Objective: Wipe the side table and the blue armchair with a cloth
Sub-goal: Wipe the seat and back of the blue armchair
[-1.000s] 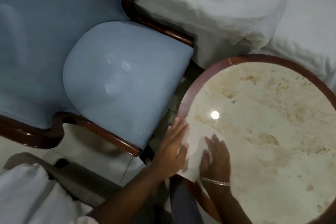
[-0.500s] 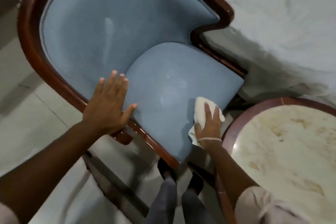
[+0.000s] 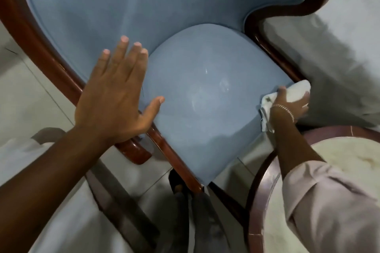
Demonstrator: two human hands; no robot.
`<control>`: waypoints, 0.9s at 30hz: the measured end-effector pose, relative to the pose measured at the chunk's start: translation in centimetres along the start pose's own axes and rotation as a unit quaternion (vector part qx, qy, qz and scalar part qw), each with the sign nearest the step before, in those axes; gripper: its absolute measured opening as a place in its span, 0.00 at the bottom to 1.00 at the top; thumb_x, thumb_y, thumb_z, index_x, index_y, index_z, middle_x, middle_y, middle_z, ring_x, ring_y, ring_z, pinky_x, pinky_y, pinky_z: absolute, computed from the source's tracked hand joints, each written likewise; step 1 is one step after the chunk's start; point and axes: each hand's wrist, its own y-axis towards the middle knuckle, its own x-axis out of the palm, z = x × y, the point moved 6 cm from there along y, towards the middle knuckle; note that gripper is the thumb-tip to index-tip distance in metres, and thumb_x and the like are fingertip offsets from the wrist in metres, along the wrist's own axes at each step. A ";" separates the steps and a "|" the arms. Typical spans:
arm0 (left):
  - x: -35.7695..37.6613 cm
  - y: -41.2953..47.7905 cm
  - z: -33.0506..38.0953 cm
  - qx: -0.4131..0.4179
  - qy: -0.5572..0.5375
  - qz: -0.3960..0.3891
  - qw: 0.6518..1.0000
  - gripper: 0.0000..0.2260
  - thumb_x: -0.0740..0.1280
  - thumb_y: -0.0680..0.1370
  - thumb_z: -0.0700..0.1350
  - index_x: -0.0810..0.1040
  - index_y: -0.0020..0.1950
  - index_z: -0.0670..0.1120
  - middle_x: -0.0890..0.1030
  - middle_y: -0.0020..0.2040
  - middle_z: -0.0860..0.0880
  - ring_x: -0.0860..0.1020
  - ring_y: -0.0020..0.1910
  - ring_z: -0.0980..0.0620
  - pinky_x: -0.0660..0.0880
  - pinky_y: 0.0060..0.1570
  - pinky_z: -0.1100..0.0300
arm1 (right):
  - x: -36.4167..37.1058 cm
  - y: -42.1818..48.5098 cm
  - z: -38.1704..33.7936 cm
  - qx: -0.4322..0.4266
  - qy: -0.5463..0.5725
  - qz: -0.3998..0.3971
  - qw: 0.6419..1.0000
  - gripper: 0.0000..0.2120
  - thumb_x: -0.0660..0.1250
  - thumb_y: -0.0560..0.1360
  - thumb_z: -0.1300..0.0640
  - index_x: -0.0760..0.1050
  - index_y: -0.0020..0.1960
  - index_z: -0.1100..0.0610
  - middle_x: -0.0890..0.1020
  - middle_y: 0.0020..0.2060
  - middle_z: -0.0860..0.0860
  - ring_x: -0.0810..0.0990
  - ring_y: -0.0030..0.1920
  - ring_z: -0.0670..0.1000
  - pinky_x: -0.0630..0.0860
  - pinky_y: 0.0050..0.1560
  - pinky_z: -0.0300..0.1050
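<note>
In the head view, the blue armchair (image 3: 205,92) is filling the upper and middle part of the frame, its rounded seat cushion bulging toward the camera inside a glossy dark wooden frame (image 3: 28,33). The left hand (image 3: 115,96) is lying flat, palm down, over the left edge of the seat cushion where it is meeting the frame; its fingers (image 3: 121,53) are stretching out wide and straight toward the backrest, the thumb is splaying out onto the cushion, and it is holding nothing. The right hand (image 3: 287,104) is pressing at the right edge of the cushion, beside the frame's right arm, with its fingers closing around a bunched white cloth (image 3: 296,90); part of the cloth is sticking out past the fingertips and a loose end is hanging down below the wrist, against the cushion's side. A thin bracelet (image 3: 284,110) is sitting on that wrist, and a pale sleeve (image 3: 329,201) is covering the forearm lower down. The round side table (image 3: 261,181) is standing just beside the armchair at the frame's lower right corner, its dark rim curving around a pale mottled top that the right sleeve is partly covering. A white fabric (image 3: 339,68) is lying beyond the chair's right arm.
</note>
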 end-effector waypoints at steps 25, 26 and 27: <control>-1.1 2.3 -8.4 0.009 0.048 0.004 0.999 0.42 0.47 0.79 0.66 0.52 0.81 0.35 0.51 0.83 0.35 0.48 0.83 0.38 0.48 0.80 0.38 | 12.1 -25.4 -3.2 -0.656 -0.409 -0.249 0.583 0.31 0.52 0.78 0.35 0.53 0.79 0.40 0.57 0.80 0.53 0.53 0.78 0.69 0.60 0.70 0.70; -0.6 3.2 -8.1 0.030 0.046 -0.006 0.998 0.42 0.47 0.78 0.66 0.52 0.81 0.35 0.51 0.83 0.35 0.48 0.83 0.38 0.48 0.80 0.38 | 10.7 -25.1 -0.4 -0.650 -0.403 -0.260 0.589 0.30 0.54 0.78 0.36 0.55 0.78 0.40 0.59 0.80 0.53 0.54 0.78 0.68 0.62 0.68 0.69; -0.3 4.1 -8.0 0.043 0.046 -0.015 0.998 0.42 0.47 0.78 0.66 0.52 0.81 0.35 0.51 0.83 0.36 0.48 0.83 0.39 0.47 0.80 0.38 | 9.5 -23.8 1.1 -0.634 -0.395 -0.267 0.609 0.30 0.55 0.77 0.36 0.57 0.78 0.41 0.61 0.79 0.53 0.56 0.78 0.68 0.63 0.67 0.69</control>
